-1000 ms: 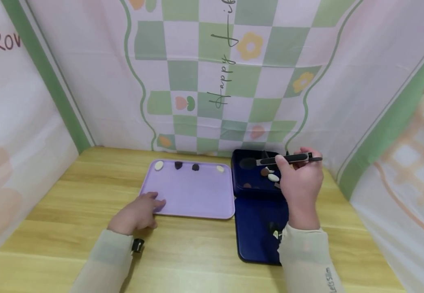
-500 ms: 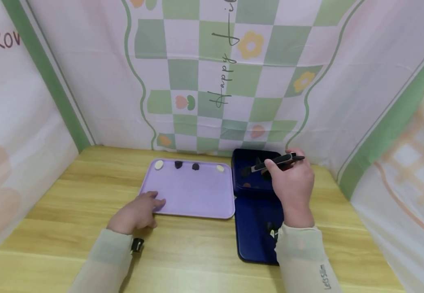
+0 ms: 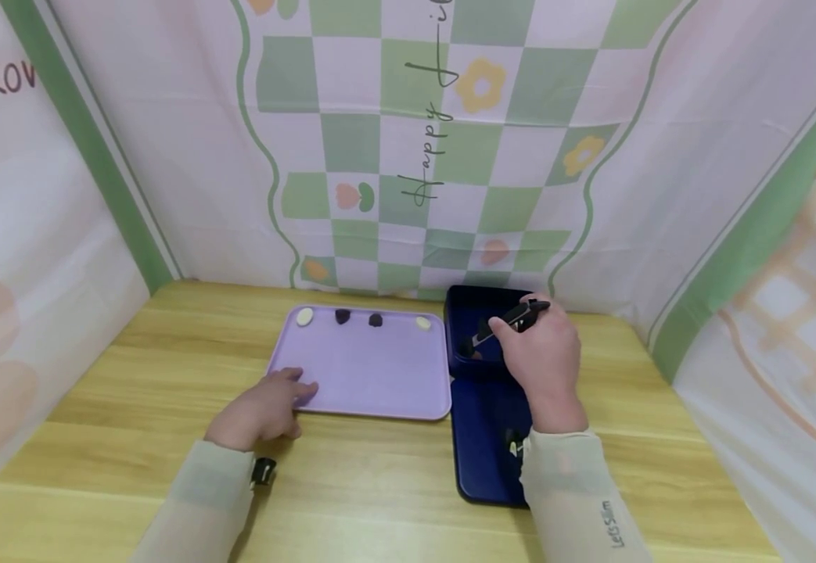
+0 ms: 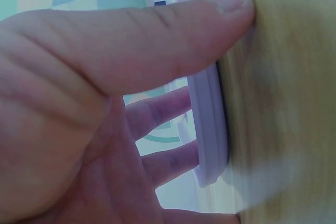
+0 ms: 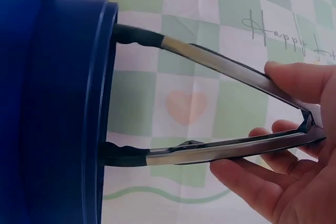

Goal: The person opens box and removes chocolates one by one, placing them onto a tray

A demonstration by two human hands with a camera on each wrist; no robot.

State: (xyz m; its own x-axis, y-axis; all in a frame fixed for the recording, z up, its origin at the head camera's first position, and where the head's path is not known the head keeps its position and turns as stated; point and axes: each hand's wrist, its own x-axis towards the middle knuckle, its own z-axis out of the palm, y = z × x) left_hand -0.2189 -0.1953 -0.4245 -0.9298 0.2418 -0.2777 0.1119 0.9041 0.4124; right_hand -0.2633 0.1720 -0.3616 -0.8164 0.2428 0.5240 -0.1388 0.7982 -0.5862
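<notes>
My right hand [image 3: 541, 363] holds a pair of tongs [image 3: 523, 314] with black tips and slim metal arms. In the right wrist view, the thumb lies along one arm of the tongs [image 5: 226, 72] and the fingers along the other; the arms are spread apart. The tips dip into a dark blue box [image 3: 453, 324], close to a brown piece [image 3: 476, 355] on its floor. My left hand [image 3: 263, 410] rests at the near left corner of a lilac tray [image 3: 372, 375]. Two of its fingers reach over the tray's rim [image 4: 210, 124], while the thumb [image 4: 173, 40] stretches out straight.
Along the tray's far edge lie two white pieces, one an oval [image 3: 305, 317], and two dark lumps, one a dark lump [image 3: 342, 316] at left. In front of the box is a dark blue lid [image 3: 481, 469] with small items partly behind the right sleeve. A patterned cloth [image 3: 415, 156] hangs behind.
My right hand has moved left and slightly down with the tongs, which now angle steeply into the box near its front left. The left hand and tray have stayed put.
</notes>
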